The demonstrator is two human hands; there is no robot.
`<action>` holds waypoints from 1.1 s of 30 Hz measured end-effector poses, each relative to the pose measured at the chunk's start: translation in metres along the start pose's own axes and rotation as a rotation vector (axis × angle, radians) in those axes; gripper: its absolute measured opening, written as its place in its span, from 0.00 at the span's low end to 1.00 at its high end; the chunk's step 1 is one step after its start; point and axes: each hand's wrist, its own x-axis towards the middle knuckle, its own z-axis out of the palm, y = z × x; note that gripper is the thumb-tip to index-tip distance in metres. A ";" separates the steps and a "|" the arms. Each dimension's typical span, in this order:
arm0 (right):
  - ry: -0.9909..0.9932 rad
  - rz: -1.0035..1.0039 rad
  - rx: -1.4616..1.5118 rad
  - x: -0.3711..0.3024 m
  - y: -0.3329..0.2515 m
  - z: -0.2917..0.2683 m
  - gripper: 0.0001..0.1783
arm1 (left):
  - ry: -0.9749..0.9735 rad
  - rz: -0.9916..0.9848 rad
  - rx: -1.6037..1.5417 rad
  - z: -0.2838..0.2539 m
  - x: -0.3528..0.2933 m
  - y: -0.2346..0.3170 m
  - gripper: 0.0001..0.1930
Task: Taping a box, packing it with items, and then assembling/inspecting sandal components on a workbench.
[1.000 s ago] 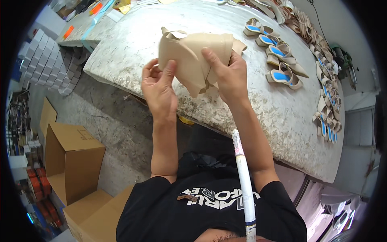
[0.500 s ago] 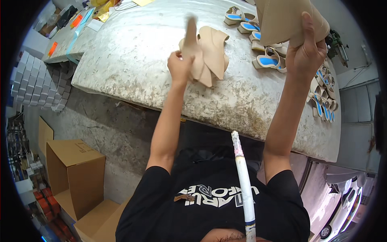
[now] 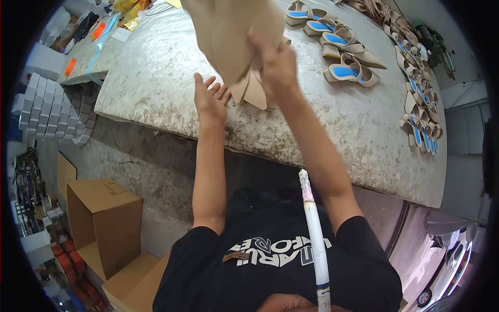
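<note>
My right hand (image 3: 279, 73) is closed on a large beige leather-like shoe piece (image 3: 231, 39), raised above the table with its upper end cut off by the frame. My thumb lies along its face. The piece hides part of the smaller pile of beige shoe pieces (image 3: 255, 94) on the table. Just left of that pile, my left hand (image 3: 210, 103) is open, fingers spread and nothing in it. Its fingertips come close to the pile; whether they touch it I cannot tell. To the right stand several beige heeled sandals (image 3: 343, 72) with blue insoles.
The worn pale table (image 3: 156, 88) has its front edge just ahead of me. More sandals (image 3: 416, 122) line its right side. Stacked white boxes (image 3: 44, 112) and an open cardboard box (image 3: 112, 229) are at left. A lit cigarette (image 3: 314, 229) crosses the lower view.
My right hand has swung left with its beige piece, from over the sandals to above the pile. My left hand has let go of a beige piece and shifted slightly left.
</note>
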 end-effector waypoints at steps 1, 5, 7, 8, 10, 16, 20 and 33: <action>0.047 0.069 -0.191 -0.006 0.024 -0.017 0.24 | -0.046 -0.029 -0.033 0.004 -0.003 0.004 0.41; 0.161 0.202 -1.194 -0.029 0.049 -0.035 0.31 | -0.125 0.267 0.482 0.011 0.001 -0.006 0.43; 0.135 0.166 -1.244 -0.041 0.019 -0.026 0.36 | 0.014 0.595 0.961 0.001 0.014 -0.016 0.45; 0.141 0.141 -1.282 -0.040 0.002 -0.033 0.38 | 0.021 0.562 0.969 0.007 0.009 -0.016 0.45; 0.376 -0.254 -1.526 -0.016 0.019 -0.087 0.44 | -0.002 0.497 0.988 0.030 -0.008 -0.010 0.46; -0.025 0.518 -0.657 0.029 0.021 -0.096 0.45 | -0.299 0.232 0.447 0.016 0.020 -0.012 0.42; -0.080 0.276 -0.366 0.017 0.012 -0.093 0.37 | -0.191 0.167 0.196 0.030 -0.002 -0.012 0.39; 0.542 0.233 -0.498 -0.208 -0.192 -0.361 0.35 | -0.881 0.058 0.395 0.162 -0.225 -0.225 0.47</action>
